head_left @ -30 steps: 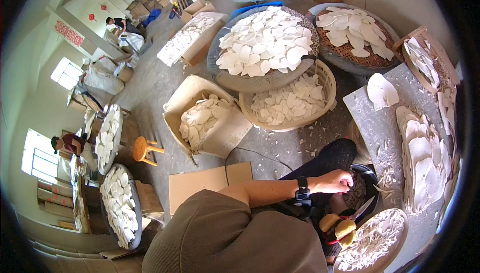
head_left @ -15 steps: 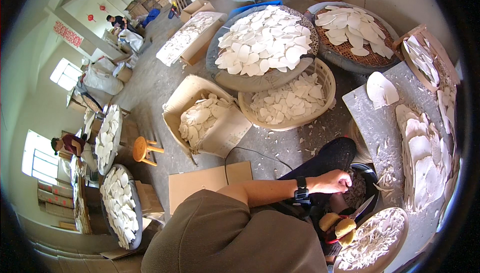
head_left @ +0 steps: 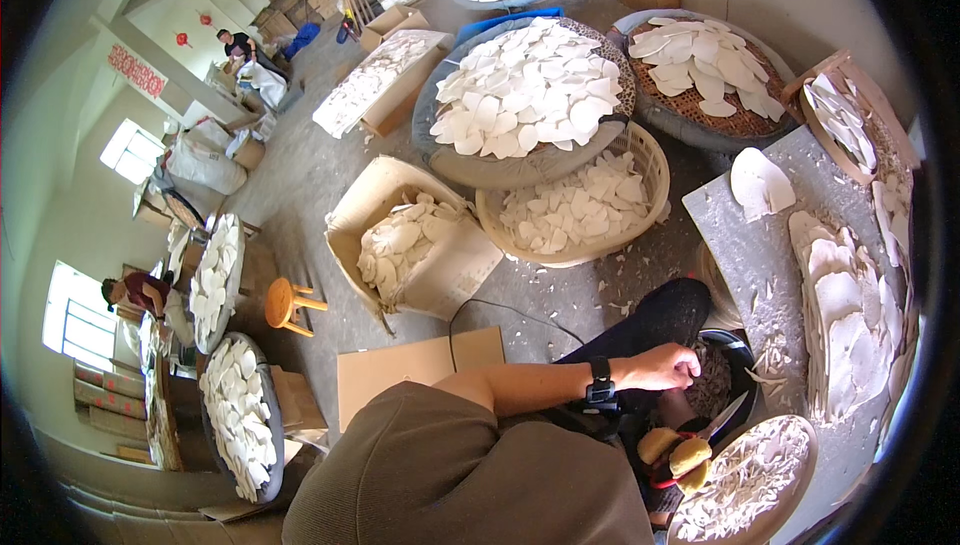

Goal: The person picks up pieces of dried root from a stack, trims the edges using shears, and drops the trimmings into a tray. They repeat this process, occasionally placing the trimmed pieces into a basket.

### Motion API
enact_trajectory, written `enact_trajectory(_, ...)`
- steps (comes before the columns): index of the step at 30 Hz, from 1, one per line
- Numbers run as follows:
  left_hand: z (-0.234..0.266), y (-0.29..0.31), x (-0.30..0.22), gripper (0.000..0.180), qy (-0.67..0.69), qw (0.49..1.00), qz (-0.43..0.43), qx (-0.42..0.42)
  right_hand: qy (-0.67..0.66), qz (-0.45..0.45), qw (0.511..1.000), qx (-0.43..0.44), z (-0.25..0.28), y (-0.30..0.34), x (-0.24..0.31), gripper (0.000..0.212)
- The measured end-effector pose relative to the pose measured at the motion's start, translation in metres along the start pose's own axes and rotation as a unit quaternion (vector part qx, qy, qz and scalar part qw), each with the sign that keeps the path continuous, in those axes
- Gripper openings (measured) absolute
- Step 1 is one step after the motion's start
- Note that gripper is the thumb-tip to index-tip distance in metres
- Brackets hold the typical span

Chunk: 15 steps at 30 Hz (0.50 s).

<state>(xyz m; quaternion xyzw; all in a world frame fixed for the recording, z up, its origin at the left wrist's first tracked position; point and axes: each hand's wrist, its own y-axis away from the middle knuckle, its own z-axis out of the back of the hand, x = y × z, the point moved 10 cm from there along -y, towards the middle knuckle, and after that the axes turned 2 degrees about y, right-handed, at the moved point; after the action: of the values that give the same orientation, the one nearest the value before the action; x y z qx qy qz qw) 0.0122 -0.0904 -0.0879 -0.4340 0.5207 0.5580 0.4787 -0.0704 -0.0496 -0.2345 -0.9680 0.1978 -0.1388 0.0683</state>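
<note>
My left hand (head_left: 668, 366), with a black watch on its wrist, is closed over a dark basin (head_left: 742, 353) of scraps. Whatever it pinches is hidden under the fingers. Close below it, my right hand (head_left: 676, 453) is mostly covered by thick tan padding and red parts. From there a pale metal blade (head_left: 729, 415) points up and right; it looks like one blade of red-handled scissors, which the padded fingers seem to wrap. Beside them lies a round tray (head_left: 813, 457) heaped with white strips.
On the grey table (head_left: 733, 245) at right stand stacked white flat pieces (head_left: 845, 315) and one single piece (head_left: 762, 183). A cardboard box (head_left: 345, 220), a plastic basket (head_left: 660, 180) and covered round trays hold more. A wooden stool (head_left: 281, 302) and two other people are at left.
The view has shifted very slightly. My hands hold nearly the same place. At the far left, the distant person by the white sack has shifted a little.
</note>
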Motion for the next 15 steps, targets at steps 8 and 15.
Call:
enact_trajectory(8, -0.001, -0.001, -0.001, 0.020, -0.004, 1.000, -0.004, 0.001, -0.011, -0.003, 1.000, 0.028, -0.007, 0.006, -0.001, 0.039)
enact_trajectory(15, -0.002, -0.002, -0.006, 0.019, -0.008, 1.000, -0.003, 0.006, -0.023, -0.006, 0.998, 0.052, -0.012, 0.019, -0.006, 0.040)
